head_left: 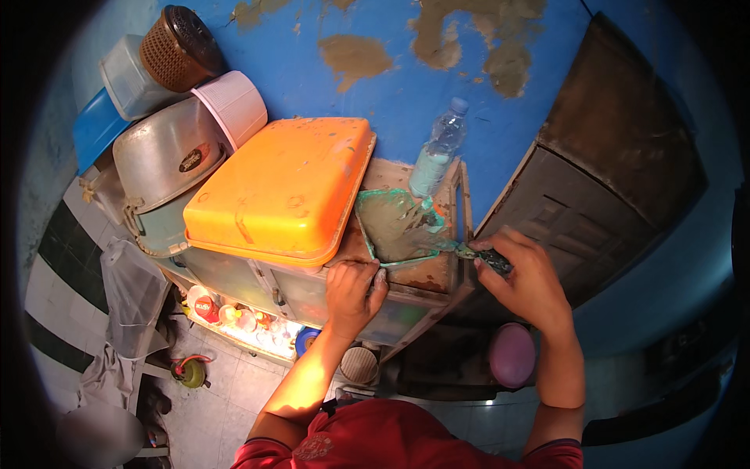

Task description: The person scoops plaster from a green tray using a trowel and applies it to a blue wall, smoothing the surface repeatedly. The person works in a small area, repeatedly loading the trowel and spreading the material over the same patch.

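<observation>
A shallow green-rimmed container (398,227) with grey, wet-looking paste in it rests on the wooden cabinet top (422,273). My left hand (355,295) is closed at its near edge, fingertips pinching the rim. In my right hand (527,275), the fingers wrap round the dark, paste-smeared handle of a hand tool (494,260). Its working end reaches left toward the container's right side; green and grey smears hide its exact kind. Just behind the container stands a clear plastic bottle (437,152) with a blue cap, partly filled with cloudy liquid.
An upturned orange basin (281,191) covers the cabinet's left part. Beyond it are stacked a metal pot (168,148), a pink basket (230,109) and a brown basket (180,51). Grey-brown patches mark the blue wall (375,105). A dark cabinet (578,211) stands at right.
</observation>
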Demonstrator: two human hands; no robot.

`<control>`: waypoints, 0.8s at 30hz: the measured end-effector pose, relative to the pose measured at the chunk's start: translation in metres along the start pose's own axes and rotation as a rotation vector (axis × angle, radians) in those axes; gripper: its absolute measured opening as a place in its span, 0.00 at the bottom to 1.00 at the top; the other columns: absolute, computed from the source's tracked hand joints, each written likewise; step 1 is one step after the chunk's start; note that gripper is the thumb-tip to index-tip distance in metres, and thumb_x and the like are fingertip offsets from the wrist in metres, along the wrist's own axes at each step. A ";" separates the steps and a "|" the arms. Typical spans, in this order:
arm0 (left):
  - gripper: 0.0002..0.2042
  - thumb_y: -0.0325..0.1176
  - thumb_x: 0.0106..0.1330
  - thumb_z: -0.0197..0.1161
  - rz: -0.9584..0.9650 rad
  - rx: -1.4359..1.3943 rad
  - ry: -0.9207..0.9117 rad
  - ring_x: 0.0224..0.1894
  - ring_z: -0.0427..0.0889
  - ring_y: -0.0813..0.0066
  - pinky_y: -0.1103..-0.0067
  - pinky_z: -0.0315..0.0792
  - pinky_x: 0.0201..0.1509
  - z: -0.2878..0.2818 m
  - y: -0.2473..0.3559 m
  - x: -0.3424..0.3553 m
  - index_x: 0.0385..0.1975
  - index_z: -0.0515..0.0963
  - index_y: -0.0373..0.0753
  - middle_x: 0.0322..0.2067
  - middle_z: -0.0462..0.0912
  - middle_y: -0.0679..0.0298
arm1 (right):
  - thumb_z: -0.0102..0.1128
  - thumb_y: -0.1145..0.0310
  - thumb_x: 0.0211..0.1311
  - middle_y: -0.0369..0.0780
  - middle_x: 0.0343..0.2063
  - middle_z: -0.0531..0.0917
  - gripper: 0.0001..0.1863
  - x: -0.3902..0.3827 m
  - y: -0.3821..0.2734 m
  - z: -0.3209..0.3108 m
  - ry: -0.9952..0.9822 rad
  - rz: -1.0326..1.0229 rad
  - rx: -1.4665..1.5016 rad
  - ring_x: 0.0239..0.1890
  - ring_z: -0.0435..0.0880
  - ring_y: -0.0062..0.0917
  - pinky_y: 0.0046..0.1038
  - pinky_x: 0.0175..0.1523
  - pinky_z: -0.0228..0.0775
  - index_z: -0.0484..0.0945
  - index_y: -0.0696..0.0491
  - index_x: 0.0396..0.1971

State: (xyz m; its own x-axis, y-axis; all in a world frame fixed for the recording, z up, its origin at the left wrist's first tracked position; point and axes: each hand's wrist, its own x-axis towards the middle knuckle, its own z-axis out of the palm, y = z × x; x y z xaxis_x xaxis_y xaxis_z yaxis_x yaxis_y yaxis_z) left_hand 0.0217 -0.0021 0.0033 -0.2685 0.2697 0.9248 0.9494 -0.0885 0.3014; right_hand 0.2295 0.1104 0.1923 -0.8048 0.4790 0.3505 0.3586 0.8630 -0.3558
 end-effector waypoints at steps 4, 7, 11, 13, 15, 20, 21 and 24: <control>0.15 0.25 0.53 0.69 -0.002 -0.002 -0.005 0.38 0.79 0.59 0.68 0.69 0.44 0.000 -0.002 0.000 0.42 0.78 0.37 0.32 0.79 0.60 | 0.65 0.69 0.53 0.42 0.34 0.80 0.13 0.009 -0.002 0.002 -0.031 -0.139 -0.071 0.36 0.81 0.39 0.39 0.41 0.73 0.82 0.54 0.40; 0.15 0.26 0.53 0.70 0.008 -0.005 0.010 0.36 0.78 0.60 0.68 0.69 0.43 0.001 -0.003 0.002 0.42 0.79 0.36 0.31 0.78 0.62 | 0.65 0.68 0.52 0.42 0.34 0.80 0.14 0.016 -0.005 0.006 -0.041 -0.182 -0.134 0.40 0.81 0.40 0.41 0.44 0.73 0.82 0.54 0.39; 0.15 0.27 0.53 0.70 0.008 -0.009 0.009 0.36 0.78 0.60 0.68 0.68 0.43 0.001 -0.002 0.002 0.42 0.79 0.37 0.31 0.77 0.62 | 0.65 0.67 0.51 0.43 0.34 0.80 0.14 0.024 0.000 0.017 -0.035 -0.186 -0.181 0.41 0.81 0.42 0.41 0.44 0.73 0.82 0.55 0.39; 0.15 0.27 0.53 0.70 0.008 -0.008 0.006 0.36 0.78 0.61 0.68 0.68 0.43 0.001 -0.003 0.001 0.41 0.79 0.37 0.32 0.77 0.62 | 0.64 0.66 0.52 0.43 0.34 0.80 0.14 0.026 -0.003 0.018 -0.043 -0.165 -0.181 0.41 0.81 0.42 0.41 0.44 0.73 0.81 0.56 0.38; 0.15 0.27 0.52 0.70 0.002 -0.008 -0.001 0.37 0.78 0.61 0.68 0.68 0.43 0.001 -0.004 0.000 0.41 0.80 0.37 0.32 0.77 0.62 | 0.64 0.66 0.52 0.43 0.34 0.80 0.14 0.026 -0.006 0.016 -0.054 -0.141 -0.185 0.41 0.81 0.42 0.40 0.44 0.73 0.81 0.56 0.38; 0.16 0.26 0.52 0.71 -0.030 0.028 0.022 0.38 0.78 0.59 0.68 0.69 0.42 0.002 -0.002 -0.003 0.42 0.79 0.39 0.37 0.78 0.60 | 0.64 0.66 0.52 0.43 0.34 0.80 0.13 0.026 -0.009 0.019 -0.042 -0.146 -0.191 0.40 0.81 0.42 0.40 0.43 0.74 0.81 0.56 0.37; 0.17 0.26 0.51 0.71 -0.034 0.037 0.036 0.38 0.79 0.59 0.67 0.69 0.42 0.001 -0.001 -0.001 0.42 0.78 0.40 0.39 0.79 0.59 | 0.65 0.66 0.52 0.43 0.35 0.80 0.13 0.026 -0.009 0.022 -0.031 -0.160 -0.190 0.40 0.81 0.42 0.40 0.42 0.74 0.81 0.56 0.37; 0.17 0.27 0.51 0.71 -0.071 -0.005 0.027 0.39 0.79 0.59 0.67 0.70 0.43 -0.002 0.002 0.001 0.42 0.79 0.41 0.44 0.78 0.58 | 0.65 0.66 0.52 0.43 0.35 0.81 0.13 0.031 -0.006 0.032 -0.033 -0.175 -0.197 0.40 0.82 0.41 0.40 0.42 0.74 0.81 0.55 0.36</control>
State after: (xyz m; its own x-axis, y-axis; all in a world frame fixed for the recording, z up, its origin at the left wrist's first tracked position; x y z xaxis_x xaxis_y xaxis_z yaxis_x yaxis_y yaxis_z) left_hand 0.0231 -0.0038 0.0053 -0.3393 0.2497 0.9069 0.9271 -0.0746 0.3673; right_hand 0.1866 0.1147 0.1777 -0.8767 0.3166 0.3623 0.2949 0.9486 -0.1152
